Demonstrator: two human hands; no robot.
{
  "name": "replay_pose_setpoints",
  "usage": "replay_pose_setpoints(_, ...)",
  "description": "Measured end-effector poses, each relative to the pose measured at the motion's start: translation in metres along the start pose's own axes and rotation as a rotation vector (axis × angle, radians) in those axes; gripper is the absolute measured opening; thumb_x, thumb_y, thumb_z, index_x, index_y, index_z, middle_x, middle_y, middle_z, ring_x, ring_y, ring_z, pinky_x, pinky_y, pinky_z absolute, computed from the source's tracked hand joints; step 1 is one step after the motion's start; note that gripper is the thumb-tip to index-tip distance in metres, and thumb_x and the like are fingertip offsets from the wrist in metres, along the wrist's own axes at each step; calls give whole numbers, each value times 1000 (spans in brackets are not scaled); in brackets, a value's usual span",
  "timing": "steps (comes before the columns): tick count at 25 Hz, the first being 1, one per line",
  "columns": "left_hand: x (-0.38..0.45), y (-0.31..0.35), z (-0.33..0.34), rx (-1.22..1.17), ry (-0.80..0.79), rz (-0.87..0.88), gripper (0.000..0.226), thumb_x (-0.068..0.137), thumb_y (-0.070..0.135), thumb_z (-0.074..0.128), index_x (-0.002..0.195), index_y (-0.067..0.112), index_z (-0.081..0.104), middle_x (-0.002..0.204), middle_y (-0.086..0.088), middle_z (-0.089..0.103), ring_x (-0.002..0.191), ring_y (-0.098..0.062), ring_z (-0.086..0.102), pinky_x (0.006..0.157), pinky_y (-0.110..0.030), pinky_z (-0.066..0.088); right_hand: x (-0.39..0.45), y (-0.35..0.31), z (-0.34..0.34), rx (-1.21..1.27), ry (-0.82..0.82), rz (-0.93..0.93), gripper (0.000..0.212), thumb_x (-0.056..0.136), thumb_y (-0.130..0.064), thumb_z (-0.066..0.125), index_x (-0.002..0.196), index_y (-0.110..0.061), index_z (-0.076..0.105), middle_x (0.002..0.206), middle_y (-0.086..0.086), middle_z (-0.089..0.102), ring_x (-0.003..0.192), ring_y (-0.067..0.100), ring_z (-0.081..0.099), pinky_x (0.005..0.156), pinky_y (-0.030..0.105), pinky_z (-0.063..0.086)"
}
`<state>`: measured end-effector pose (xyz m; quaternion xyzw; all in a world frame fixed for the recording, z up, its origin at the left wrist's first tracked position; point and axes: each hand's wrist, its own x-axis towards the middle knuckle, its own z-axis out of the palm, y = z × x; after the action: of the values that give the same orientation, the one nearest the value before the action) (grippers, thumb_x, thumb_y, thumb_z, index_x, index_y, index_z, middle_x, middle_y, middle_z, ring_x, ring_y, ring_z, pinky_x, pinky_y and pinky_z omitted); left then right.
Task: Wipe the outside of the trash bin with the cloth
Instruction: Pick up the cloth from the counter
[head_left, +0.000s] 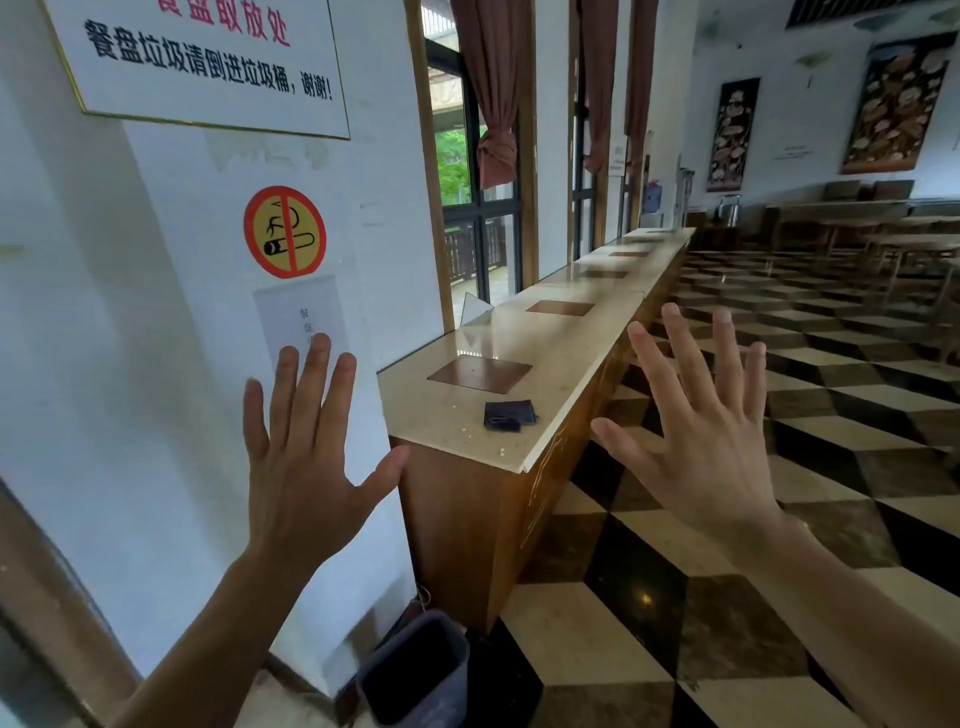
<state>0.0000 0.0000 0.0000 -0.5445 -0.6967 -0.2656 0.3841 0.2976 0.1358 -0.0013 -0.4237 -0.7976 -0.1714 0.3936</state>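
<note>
A small grey trash bin (415, 670) stands on the floor at the bottom of the view, against the white wall and beside the end of a wooden counter. A dark folded cloth (510, 414) lies on the counter's marble top (467, 431), near its front end. My left hand (306, 457) is raised in front of the wall, fingers spread, holding nothing. My right hand (696, 421) is raised to the right of the counter, fingers spread and empty too. Both hands are well above the bin and apart from the cloth.
The long counter runs away along the windows, with brown square insets (480, 372) in its top. A white wall pillar (182, 312) with signs is on the left. A checkered tile floor (727, 597) spreads to the right, with tables and chairs (883, 234) at the far back.
</note>
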Motion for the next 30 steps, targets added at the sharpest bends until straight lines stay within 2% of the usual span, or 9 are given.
replay_pose_setpoints(6,57,32,85,67,-47,-2,82,84,70,24,146,16,25,155,-15,27,144,-35,20,113,-63,17,53,50,81,11,-39,-7,87,87,-77,33,158,-30,11,168,4,0,153,31,-11,120,61,-2)
replay_pose_setpoints(10,90,47,141,90,-66,-23,82,85,70,25,146,16,25,156,-15,26,145,-35,18,113,-63,17,94,89,136,34,-78,-13,85,88,-78,27,158,-30,16,168,5,3,154,31,-10,121,60,-1)
replay_pose_setpoints(14,110,49,192,45,-102,-36,82,86,69,27,147,15,24,156,-16,26,146,-33,15,113,-63,18,118,109,190,45,-137,16,84,88,-79,26,158,-35,10,168,0,-2,153,27,-13,122,58,1)
replay_pose_setpoints(18,126,44,256,27,-160,-44,80,86,69,28,148,18,27,158,-13,23,148,-31,11,114,-62,15,140,121,250,70,-178,40,84,88,-80,24,157,-36,7,166,0,2,154,30,-3,121,60,10)
replay_pose_setpoints(22,135,27,326,-16,-234,-73,81,83,70,32,148,22,28,159,-9,20,148,-30,9,114,-62,12,163,119,311,64,-235,39,81,88,-76,34,155,-32,18,165,5,17,153,33,9,120,59,11)
replay_pose_setpoints(24,139,16,362,-57,-266,-93,80,82,69,37,145,21,34,156,-9,29,147,-31,17,116,-59,11,174,116,343,53,-274,59,76,90,-74,36,151,-29,29,158,6,36,148,32,28,119,57,21)
replay_pose_setpoints(26,142,5,397,-117,-309,-121,75,81,68,40,136,18,47,145,-9,46,138,-30,34,117,-53,14,184,114,375,33,-332,90,70,89,-71,34,144,-29,40,145,2,53,137,27,45,112,50,34)
replay_pose_setpoints(28,145,-5,434,-178,-338,-143,69,80,66,44,126,16,55,130,-7,58,123,-27,48,112,-48,27,191,114,404,22,-378,137,65,89,-70,37,139,-30,47,139,-1,57,130,23,50,108,44,38)
replay_pose_setpoints(30,147,-12,468,-217,-364,-164,65,80,64,49,123,17,55,124,-5,61,114,-24,53,103,-42,38,196,115,432,23,-433,149,62,91,-68,41,138,-30,48,138,-3,57,129,21,50,106,42,38)
